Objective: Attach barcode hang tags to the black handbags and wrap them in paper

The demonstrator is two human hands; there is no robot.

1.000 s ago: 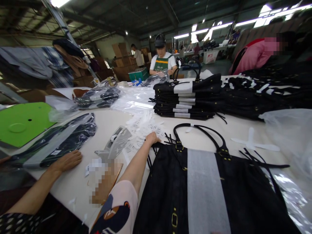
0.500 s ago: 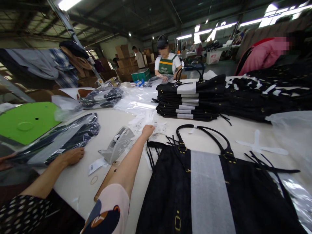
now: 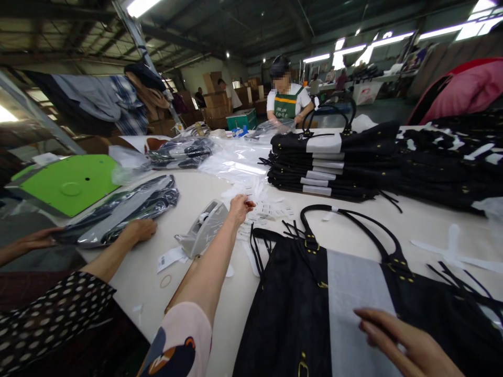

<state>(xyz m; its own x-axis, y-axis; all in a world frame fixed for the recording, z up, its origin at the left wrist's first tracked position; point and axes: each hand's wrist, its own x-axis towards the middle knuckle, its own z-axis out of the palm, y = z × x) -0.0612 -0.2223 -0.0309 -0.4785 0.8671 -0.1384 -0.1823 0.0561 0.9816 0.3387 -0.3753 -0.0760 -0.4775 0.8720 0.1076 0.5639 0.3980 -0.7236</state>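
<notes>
My left hand [image 3: 239, 207] reaches far across the table to a scatter of small white tags [image 3: 271, 210]; its fingers are pinched together on one small tag. A grey tape dispenser [image 3: 204, 234] stands just left of that arm. My right hand [image 3: 404, 340] lies flat, fingers stretched, on a black handbag [image 3: 283, 314] spread in front of me, partly over the bag's white foam band [image 3: 349, 283]. The bag's looped handles [image 3: 346, 217] point away from me.
A co-worker in a dotted sleeve has one hand [image 3: 141, 229] on a plastic-wrapped bag [image 3: 129, 207], the other [image 3: 37, 238] farther left. A stack of black bags [image 3: 334, 162] stands behind, a green board [image 3: 66, 183] at left. A person in a green apron [image 3: 288, 102] works at the table's far side.
My left hand has moved forward from the bag's edge into the tags and pinched one. My right hand has come into view on the bag. The co-worker's hand slid onto the wrapped bag.
</notes>
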